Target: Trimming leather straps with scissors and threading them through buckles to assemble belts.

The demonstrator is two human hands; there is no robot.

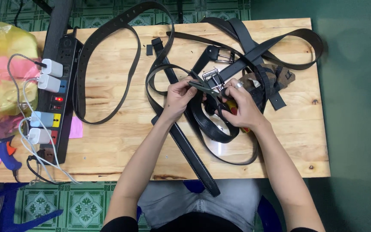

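The black belt you are working on lies at the middle of the counter, curling in a loop just under your hands. It looks like leather: light, limp along its length but fairly stiff across its width, smooth enough to slide, so pinch it flat close to the working end. Your left hand is closed on the strap end, thumb on top. Your right hand is clenched round a tool with red and yellow handles, its dark jaws reaching toward the strap; I judge it a punch or pliers, though it is partly hidden.

Just beyond your hands lie two metal buckles, and more black belts tangled toward the far right.

At the left, a black power strip carries white chargers and small blue, yellow and red square labels. A pink note lies beside it, a yellow and pink plastic bag at the far left, a blue glue gun near.
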